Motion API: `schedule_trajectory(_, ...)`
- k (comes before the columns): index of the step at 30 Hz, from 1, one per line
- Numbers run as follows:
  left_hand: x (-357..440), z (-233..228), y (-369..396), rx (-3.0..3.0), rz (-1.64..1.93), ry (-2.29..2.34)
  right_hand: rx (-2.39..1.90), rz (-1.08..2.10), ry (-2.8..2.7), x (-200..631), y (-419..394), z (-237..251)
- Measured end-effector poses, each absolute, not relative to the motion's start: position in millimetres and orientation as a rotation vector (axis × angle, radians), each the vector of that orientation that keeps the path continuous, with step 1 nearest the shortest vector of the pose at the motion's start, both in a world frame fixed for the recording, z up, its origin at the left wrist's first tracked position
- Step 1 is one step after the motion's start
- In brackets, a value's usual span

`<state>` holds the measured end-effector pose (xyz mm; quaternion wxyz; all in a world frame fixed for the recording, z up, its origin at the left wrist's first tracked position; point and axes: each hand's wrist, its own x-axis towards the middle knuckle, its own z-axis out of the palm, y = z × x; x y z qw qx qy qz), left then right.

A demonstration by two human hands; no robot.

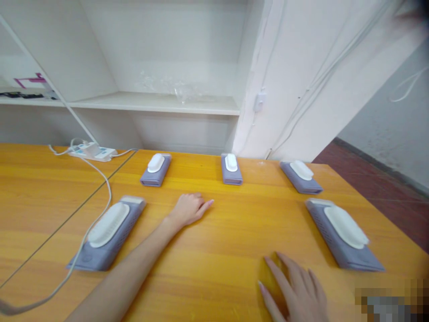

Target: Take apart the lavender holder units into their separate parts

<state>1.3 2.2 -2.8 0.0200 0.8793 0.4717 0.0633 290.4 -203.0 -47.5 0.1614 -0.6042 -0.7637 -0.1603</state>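
Note:
My left hand (pixel 191 209) rests on the wooden table, its fingers curled under and its thumb pointing right; I see nothing in it. Low at the right, my right hand (pixel 295 290) hovers over or touches the tabletop, empty and with fingers apart. Several grey-purple flat boxes, each with a white oval piece on top, surround my hands: one far left (pixel 157 170), one far middle (pixel 231 169), one far right (pixel 301 177). Two larger-looking ones lie closer, the near-left box (pixel 115 250) beside my left forearm and the near-right box (pixel 345 237) beyond my right hand.
A white power strip (pixel 94 151) with a plug sits at the back left; its white cable (pixel 109 192) crosses the near-left box. Behind the table (pixel 214 268) stands a white shelf (pixel 157 105) with clear plastic wrapping (pixel 181 91). Red floor (pixel 378 179) shows past the right edge.

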Motion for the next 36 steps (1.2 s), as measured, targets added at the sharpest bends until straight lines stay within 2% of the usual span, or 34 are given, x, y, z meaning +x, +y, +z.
schedule_trajectory(10, 2.2, -4.2, 3.1, 2.706, 0.215, 1.474, -2.048, -0.241, -1.961, 251.5, -53.5, -24.7)
schedule_trajectory(14, 2.2, -3.7, 2.8, 2.698, 0.216, 1.48, -2.0, -0.111, -1.887, 239.8, -18.7, -26.3)
schedule_trajectory(21, 0.9, -1.5, 1.0, 2.691, 0.208, 1.469, -1.755, 0.006, -2.018, 232.8, -13.1, -25.9)
schedule_trajectory(36, -1.1, -2.5, 2.2, 2.691, 0.195, 1.47, -1.807, -0.183, -2.112, 225.0, -17.8, -20.0)
